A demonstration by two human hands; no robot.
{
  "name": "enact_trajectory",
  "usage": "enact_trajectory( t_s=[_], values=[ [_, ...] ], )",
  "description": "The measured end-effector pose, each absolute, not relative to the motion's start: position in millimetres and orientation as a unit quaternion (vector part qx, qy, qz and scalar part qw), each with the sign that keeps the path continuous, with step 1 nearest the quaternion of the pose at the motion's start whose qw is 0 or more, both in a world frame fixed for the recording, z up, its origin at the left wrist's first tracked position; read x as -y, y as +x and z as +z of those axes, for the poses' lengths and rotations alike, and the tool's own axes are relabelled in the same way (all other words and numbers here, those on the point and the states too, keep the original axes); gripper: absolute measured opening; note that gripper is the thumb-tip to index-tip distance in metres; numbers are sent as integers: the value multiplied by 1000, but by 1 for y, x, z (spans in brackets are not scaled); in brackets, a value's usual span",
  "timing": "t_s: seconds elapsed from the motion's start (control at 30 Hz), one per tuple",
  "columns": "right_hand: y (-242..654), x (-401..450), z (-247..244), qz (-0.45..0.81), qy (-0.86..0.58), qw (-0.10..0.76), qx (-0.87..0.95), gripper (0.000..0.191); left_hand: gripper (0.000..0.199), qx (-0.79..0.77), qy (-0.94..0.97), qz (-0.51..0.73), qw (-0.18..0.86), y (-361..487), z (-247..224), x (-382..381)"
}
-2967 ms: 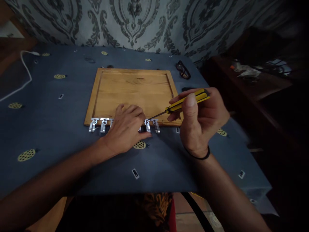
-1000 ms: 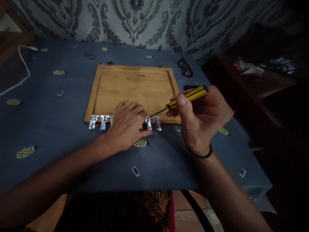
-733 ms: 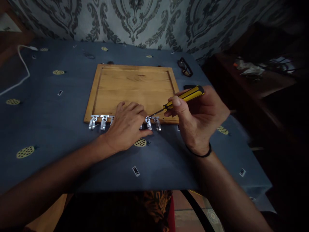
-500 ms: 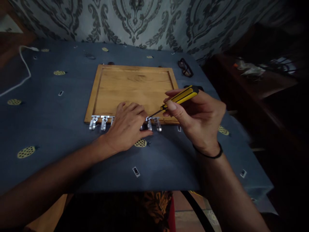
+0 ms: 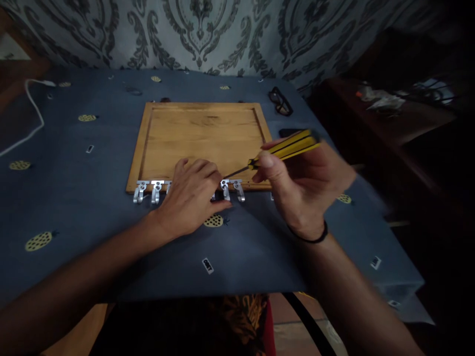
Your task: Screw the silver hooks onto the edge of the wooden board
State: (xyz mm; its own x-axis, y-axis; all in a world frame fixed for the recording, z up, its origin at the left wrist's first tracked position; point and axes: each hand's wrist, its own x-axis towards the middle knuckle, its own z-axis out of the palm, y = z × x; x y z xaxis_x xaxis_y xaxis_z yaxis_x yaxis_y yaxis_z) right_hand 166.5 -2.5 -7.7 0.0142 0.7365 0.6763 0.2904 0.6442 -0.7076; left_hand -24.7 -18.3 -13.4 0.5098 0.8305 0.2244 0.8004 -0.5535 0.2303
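Note:
A wooden board [image 5: 204, 141] with a raised rim lies flat on the blue tablecloth. Several silver metal hooks [image 5: 156, 192] line its near edge. My left hand [image 5: 193, 195] rests over the middle of that edge, fingers apart, covering some of the hooks; no object shows in its grip. Right of it, my right hand [image 5: 304, 183] is closed around a yellow and black screwdriver [image 5: 291, 147]. The screwdriver's shaft slants down and left, its tip close to a silver hook [image 5: 225, 189] beside my left fingers. Whether the tip touches a screw is too small to tell.
Black glasses [image 5: 281, 102] lie behind the board on the right, with a dark flat object [image 5: 289, 133] nearer. A white cable [image 5: 35, 106] runs along the left side. A side surface at the right holds a crumpled clear bag [image 5: 384, 100].
My right hand has turned, and the screwdriver handle now sits slightly further right and at a flatter tilt. The view has shifted a little; my left hand stays on the board's edge.

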Motion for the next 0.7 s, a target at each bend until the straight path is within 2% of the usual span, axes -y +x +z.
enact_trajectory(
  t_s=[0.07,0.13,0.33,0.47,0.7],
  values=[
    [164,4,-3,129,-368,670,631,14,37,-468,869,155,42,-26,-14,19],
    [162,6,3,90,-377,694,607,17,37,-467,870,153,32,-27,-15,19],
    [169,11,13,66,-421,630,649,20,41,-464,874,146,14,-27,-14,20],
    [173,13,15,84,-444,605,656,30,40,-465,874,141,8,-25,-11,22],
    [174,12,17,82,-448,605,653,40,49,-459,876,148,3,-26,-6,22]
  ],
)
